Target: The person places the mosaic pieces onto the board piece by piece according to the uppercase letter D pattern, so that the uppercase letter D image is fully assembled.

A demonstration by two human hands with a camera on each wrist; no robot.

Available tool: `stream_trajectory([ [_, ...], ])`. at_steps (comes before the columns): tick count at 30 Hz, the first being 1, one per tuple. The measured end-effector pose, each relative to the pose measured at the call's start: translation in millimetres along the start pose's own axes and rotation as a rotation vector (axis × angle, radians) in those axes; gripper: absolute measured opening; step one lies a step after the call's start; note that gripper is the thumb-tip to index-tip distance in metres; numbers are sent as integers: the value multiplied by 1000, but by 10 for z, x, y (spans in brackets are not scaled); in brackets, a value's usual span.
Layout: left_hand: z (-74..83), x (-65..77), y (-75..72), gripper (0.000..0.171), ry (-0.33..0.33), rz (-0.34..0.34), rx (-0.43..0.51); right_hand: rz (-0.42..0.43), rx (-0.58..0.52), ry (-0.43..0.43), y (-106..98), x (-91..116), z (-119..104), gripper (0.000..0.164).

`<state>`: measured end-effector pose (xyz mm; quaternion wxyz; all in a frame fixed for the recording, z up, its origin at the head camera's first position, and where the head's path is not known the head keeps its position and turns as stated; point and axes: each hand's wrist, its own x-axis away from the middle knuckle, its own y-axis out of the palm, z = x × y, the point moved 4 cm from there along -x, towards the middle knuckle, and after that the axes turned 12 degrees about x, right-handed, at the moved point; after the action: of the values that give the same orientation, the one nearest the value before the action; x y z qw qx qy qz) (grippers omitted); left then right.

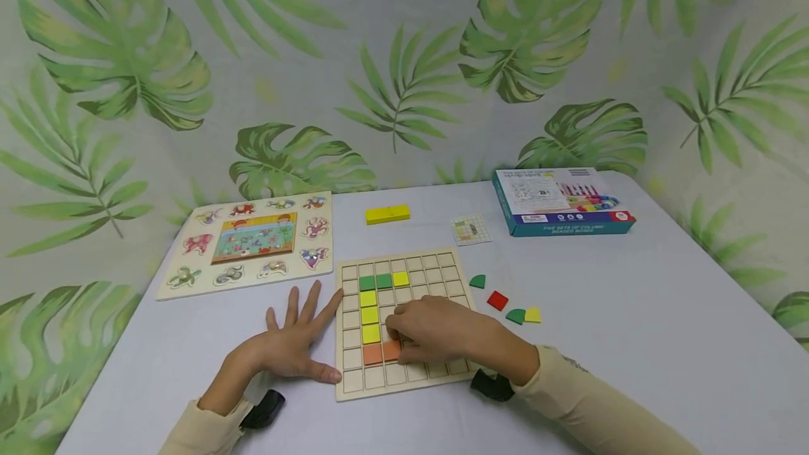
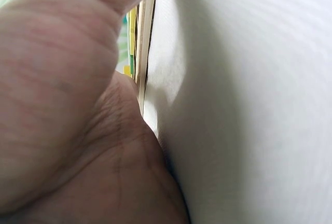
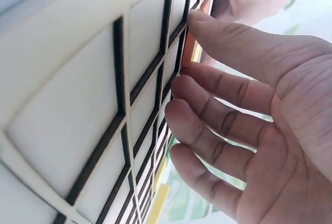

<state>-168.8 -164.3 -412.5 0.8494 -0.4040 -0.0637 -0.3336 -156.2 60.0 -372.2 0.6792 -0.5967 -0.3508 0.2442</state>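
A wooden grid board (image 1: 354, 380) lies in front of me. My left hand (image 1: 289, 348) is spread beside it, thumb and index fingertips at its left edge. My right hand (image 1: 439, 328) reaches over the grid, pinching an orange square tile (image 1: 392, 350) between thumb and index finger; the right wrist view shows this orange tile (image 3: 189, 50) low at the grid. Another orange tile (image 1: 373, 354) sits just left of it. Above that runs a column of yellow tiles (image 1: 369, 315), topped by a green tile (image 1: 367, 283). A second green tile (image 1: 383, 281) and a yellow one (image 1: 401, 279) continue rightward.
Right of the board lie green quarter-round pieces (image 1: 478, 281), a red tile (image 1: 498, 300) and a yellow tile (image 1: 533, 314). Behind are a yellow block (image 1: 387, 214), a pattern card (image 1: 470, 229) and a teal box (image 1: 562, 228). A sea-animal puzzle (image 1: 253, 285) lies back left.
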Motion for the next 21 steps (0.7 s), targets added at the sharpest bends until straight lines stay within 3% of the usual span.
stream_trajectory([
  [12, 9, -15, -2, 131, 9, -5, -2, -24, -63, -1, -14, 27, 112, 21],
  [21, 11, 3, -1, 130, 11, -10, 8, -33, -150, 113, -91, 319, 488, 23],
])
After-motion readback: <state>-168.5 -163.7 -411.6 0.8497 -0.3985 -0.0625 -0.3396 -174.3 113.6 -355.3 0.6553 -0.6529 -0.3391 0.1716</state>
